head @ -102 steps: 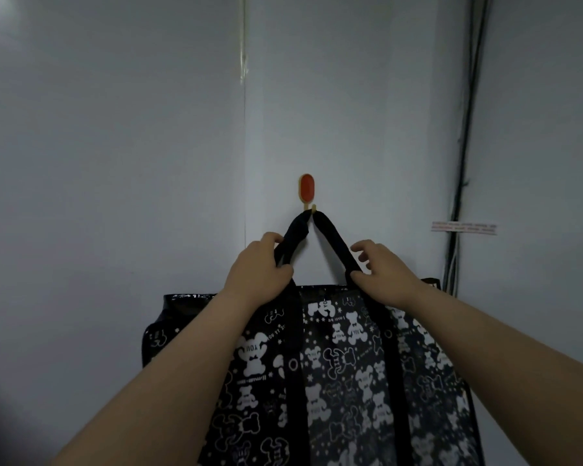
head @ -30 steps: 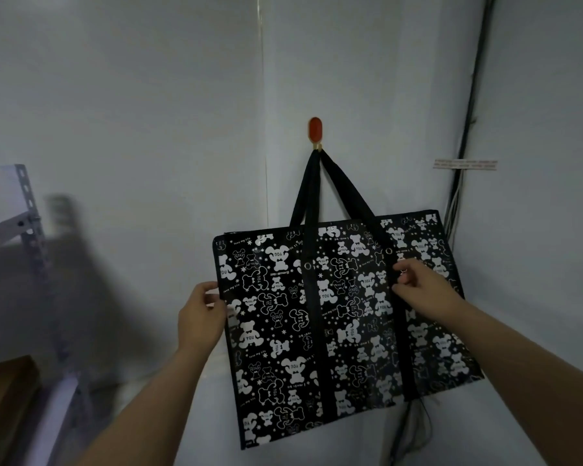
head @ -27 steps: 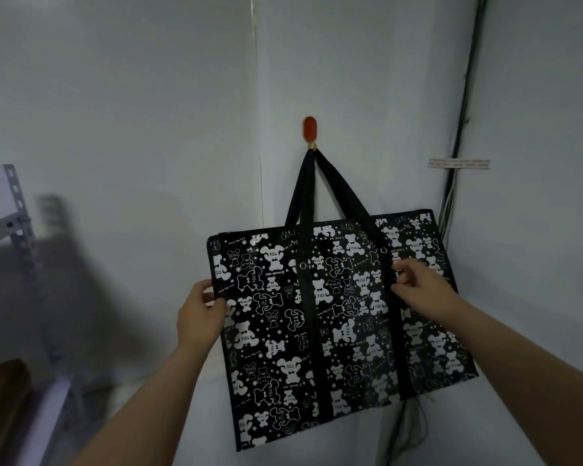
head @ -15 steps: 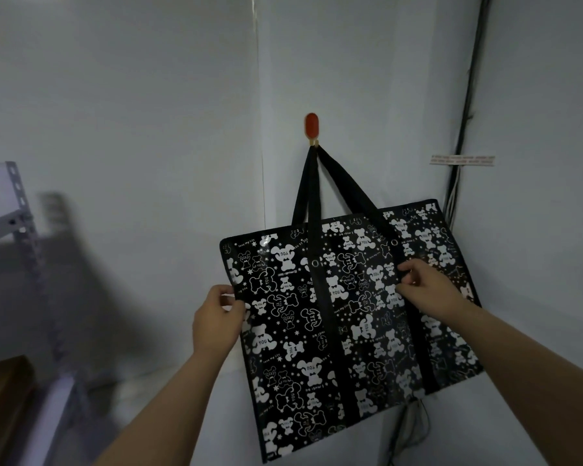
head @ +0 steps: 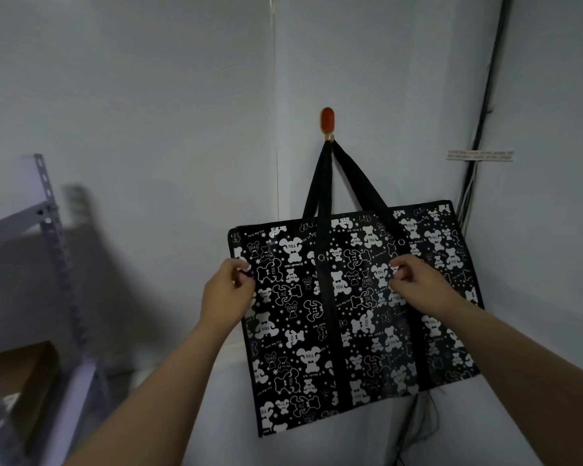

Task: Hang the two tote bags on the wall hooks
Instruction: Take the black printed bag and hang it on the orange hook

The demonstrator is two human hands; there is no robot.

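Note:
A black tote bag (head: 350, 317) printed with white bears hangs by its two black straps (head: 323, 183) from a red wall hook (head: 327, 120). It hangs slightly tilted, right side higher. My left hand (head: 228, 292) pinches the bag's left edge near the top. My right hand (head: 418, 280) rests on the bag's front by the right strap, fingers curled against the fabric. No second bag and no second hook are in view.
Black cables (head: 478, 129) run down the wall corner right of the bag, with a small label strip (head: 480, 155) beside them. A grey metal shelf rack (head: 48, 264) stands at the left with a cardboard box (head: 24, 381) on it.
Over the past seconds the straps went onto the hook and my hands dropped to the bag's body. In the last half second the bag swung back a little toward level.

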